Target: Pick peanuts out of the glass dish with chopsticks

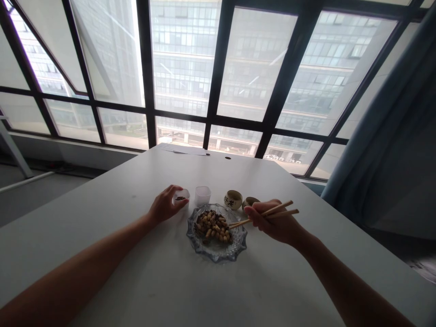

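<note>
A scalloped glass plate [218, 252] holding a heap of peanuts and beans [213, 225] sits in the middle of the white table [136, 272]. My left hand [165, 205] is wrapped round a small clear plastic cup [181, 196] with something dark in it, just left of the plate. My right hand [274, 222] grips a pair of wooden chopsticks [265, 214], whose tips reach the right side of the heap. A second clear cup [202, 195] stands behind the plate.
Two small ceramic cups [233, 199] [250, 201] stand behind the plate on the right. A sheet of paper [185, 149] lies at the table's far edge. Tall windows fill the background, and a blue curtain [384, 150] hangs at the right.
</note>
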`<state>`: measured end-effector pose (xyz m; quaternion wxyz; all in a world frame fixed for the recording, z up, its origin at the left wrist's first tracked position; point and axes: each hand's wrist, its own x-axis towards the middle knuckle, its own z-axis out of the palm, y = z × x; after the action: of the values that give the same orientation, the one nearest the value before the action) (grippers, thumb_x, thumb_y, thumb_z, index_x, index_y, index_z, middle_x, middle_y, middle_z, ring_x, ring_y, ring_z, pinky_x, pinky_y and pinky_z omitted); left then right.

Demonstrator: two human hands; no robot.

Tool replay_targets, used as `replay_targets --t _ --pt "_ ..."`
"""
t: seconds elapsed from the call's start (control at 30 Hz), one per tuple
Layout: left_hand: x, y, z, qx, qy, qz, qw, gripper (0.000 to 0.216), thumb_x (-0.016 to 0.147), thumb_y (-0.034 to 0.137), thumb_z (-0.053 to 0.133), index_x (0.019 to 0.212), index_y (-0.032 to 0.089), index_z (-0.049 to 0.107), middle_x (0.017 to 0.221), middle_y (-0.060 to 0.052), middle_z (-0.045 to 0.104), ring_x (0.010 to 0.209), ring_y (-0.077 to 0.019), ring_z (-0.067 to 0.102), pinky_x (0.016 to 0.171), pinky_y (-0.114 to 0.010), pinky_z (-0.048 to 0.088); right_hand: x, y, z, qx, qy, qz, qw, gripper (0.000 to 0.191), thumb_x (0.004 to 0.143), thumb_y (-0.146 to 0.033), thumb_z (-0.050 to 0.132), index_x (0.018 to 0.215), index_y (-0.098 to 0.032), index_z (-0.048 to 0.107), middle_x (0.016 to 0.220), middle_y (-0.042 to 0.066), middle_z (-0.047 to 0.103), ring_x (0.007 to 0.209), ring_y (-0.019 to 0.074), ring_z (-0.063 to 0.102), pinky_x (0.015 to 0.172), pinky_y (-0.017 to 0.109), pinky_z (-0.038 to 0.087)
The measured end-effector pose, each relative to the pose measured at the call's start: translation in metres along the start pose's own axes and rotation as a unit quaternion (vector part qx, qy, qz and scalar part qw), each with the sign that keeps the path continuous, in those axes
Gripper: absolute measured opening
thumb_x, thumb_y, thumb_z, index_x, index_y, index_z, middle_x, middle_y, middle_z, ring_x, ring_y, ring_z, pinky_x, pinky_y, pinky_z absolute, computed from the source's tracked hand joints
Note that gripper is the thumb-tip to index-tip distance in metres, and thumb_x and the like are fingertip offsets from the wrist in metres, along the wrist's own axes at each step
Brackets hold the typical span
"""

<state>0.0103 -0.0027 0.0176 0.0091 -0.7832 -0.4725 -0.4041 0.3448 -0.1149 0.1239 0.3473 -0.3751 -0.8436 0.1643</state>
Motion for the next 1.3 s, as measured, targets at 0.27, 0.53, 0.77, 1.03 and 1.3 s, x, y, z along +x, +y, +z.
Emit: replay_targets --t 0.27,0.53,0.77,1.03,1.3 --pt "-0.001 0.001 -0.001 0.007 -0.003 0.002 1.000 0.041 0.087 0.056 0.054 0.110 0.023 0.057 0.110 -0.008 0.067 0.093 -0.0262 0.068 0.082 -0.038 0.055 0.000 0.005 0.000 0.022 -0.046 0.017 0.999 0.045 0.096 -0.046 0.052 0.061 -0.020 0.064 0.050 0.001 0.061 0.041 0.0124 0.055 0.040 0.023 0.043" --pt "-0.001 -0.001 0.001 0.002 0.006 0.011 1.000 0.040 0.086 0.054 0.056 0.110 0.022 0.058 0.109 -0.008 0.068 0.089 -0.0243 0.068 0.078 -0.036 0.056 0.000 0.002 -0.003 0.060 -0.046 0.030 0.997 0.048 0.095 -0.052 0.053 0.064 -0.018 0.063 0.051 0.001 0.063 0.037 0.0107 0.056 0.036 0.020 0.043" --pt "-0.001 -0.003 0.001 0.004 0.012 0.019 1.000 0.039 0.086 0.053 0.057 0.110 0.021 0.058 0.108 -0.008 0.068 0.085 -0.0240 0.069 0.076 -0.037 0.056 0.001 0.020 -0.014 0.144 0.065 0.133 0.978 0.052 0.085 -0.065 0.060 0.065 -0.016 0.066 0.047 0.003 0.064 0.035 0.0134 0.059 0.034 0.021 0.045" --pt "-0.002 -0.006 0.004 0.015 0.009 0.027 0.999 0.041 0.085 0.051 0.060 0.112 0.021 0.056 0.109 -0.009 0.067 0.092 -0.0261 0.068 0.079 -0.039 0.056 0.008 0.042 -0.024 0.334 0.232 0.192 0.893 0.050 0.068 -0.064 0.078 0.059 -0.016 0.065 0.039 0.001 0.058 0.029 0.0119 0.051 0.029 0.021 0.040" --pt "-0.002 -0.004 0.003 -0.009 0.052 0.126 0.991 0.042 0.081 0.033 0.067 0.118 0.022 0.051 0.116 -0.011 0.061 0.109 -0.0271 0.061 0.094 -0.042 0.053 0.009 0.031 -0.020 0.350 0.245 0.198 0.882 0.049 0.065 -0.061 0.082 0.059 -0.015 0.067 0.040 0.003 0.060 0.030 0.0119 0.052 0.029 0.021 0.042"
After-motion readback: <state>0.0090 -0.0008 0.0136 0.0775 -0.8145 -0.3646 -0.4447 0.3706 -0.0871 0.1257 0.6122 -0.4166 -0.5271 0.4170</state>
